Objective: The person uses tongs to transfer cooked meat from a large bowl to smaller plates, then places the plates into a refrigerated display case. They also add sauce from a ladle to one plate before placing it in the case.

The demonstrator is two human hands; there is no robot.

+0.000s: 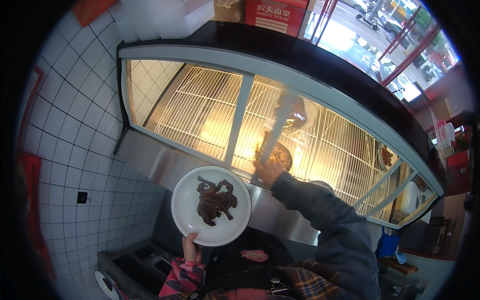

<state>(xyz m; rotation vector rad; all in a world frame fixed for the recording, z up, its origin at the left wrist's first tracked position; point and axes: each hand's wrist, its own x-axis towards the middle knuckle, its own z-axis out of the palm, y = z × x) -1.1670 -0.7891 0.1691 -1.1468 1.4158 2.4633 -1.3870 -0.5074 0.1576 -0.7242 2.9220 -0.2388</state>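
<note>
My left hand (192, 247), in a pink patterned sleeve, grips the near rim of a round white plate (187, 221). A dark brown, glossy piece of cooked meat, apparently poultry (215, 202), lies on that plate. My right hand (269, 173), in a dark sleeve, is closed around the lower end of the sliding door's frame (276, 135) on a lit glass display case. Behind this door, a round dish of browned food (279, 155) rests on the wire rack (202, 108). Farther back is a plastic-wrapped dark item (296, 112), partly hidden by the door frame.
A metal ledge (165, 165) runs along the case's near side. White plastic containers (176, 18) and a red carton (275, 17) stand on top. At the case's right end is another plate of food (386, 155). A white tiled wall (82, 123) borders the left.
</note>
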